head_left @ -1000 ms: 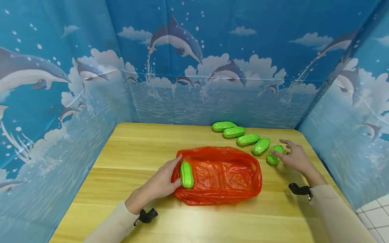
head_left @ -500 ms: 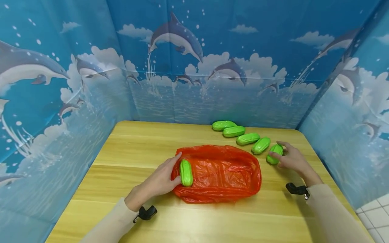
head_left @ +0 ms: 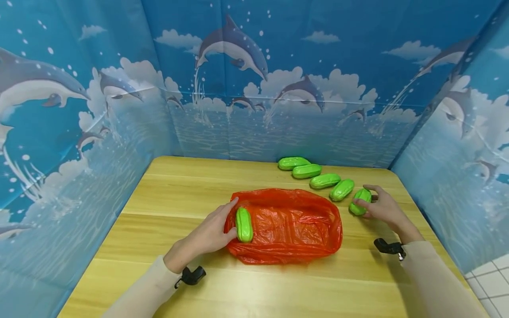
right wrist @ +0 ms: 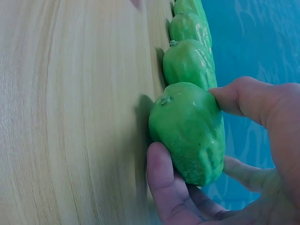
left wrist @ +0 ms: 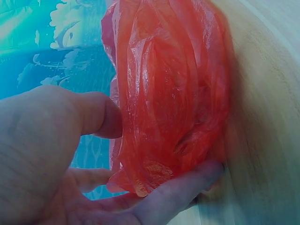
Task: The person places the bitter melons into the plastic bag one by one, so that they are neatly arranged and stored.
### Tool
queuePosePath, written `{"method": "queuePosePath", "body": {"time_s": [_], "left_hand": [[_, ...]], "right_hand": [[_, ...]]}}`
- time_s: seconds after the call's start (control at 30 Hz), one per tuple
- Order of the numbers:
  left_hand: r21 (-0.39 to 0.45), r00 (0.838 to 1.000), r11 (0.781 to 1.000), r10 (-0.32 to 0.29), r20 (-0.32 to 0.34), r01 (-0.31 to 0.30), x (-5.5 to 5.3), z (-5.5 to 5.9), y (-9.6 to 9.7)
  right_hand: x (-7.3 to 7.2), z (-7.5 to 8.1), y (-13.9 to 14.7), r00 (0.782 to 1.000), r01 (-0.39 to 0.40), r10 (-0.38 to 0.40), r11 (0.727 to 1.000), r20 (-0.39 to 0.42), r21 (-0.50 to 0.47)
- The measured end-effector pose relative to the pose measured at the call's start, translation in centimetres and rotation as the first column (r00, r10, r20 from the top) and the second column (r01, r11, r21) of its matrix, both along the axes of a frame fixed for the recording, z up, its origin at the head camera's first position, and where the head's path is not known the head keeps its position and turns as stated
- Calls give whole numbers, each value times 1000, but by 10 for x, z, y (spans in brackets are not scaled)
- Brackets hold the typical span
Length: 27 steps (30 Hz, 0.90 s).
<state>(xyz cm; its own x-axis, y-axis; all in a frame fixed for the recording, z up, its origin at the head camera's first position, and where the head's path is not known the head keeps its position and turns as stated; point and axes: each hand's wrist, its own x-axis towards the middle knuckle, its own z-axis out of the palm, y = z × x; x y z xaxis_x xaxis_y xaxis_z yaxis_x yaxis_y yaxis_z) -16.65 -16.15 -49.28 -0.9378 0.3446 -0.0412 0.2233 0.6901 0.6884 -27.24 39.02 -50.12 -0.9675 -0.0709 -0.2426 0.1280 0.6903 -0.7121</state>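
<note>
Pinching the nearest green gourd (right wrist: 187, 129) thumb-to-fingers, the right hand (head_left: 386, 208) should squeeze evenly (it looks slick) while the left hand (head_left: 214, 230) grips the red bag (head_left: 286, 255).

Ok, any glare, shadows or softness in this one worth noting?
Head: pale glare on the table toward the bottom edge; left wrist: bag slightly soft, backdrop washed bright at upper left; right wrist: small highlights on the nearest vegetable, with a dark shadow on its image left.
</note>
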Motion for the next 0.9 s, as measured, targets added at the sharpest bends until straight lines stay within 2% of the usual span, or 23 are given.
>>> {"method": "queuePosePath", "body": {"time_s": [0.3, 0.9], "left_hand": [[-9, 1000, 1000, -9, -2, 9, 0, 1, 0], [-14, 1000, 1000, 3, 11, -3, -5, 4, 0]], "right_hand": [[9, 8, 1, 1000, 15, -17, 997, -19, -76], [20, 31, -11, 995, 32, -40, 995, -87, -96]]}}
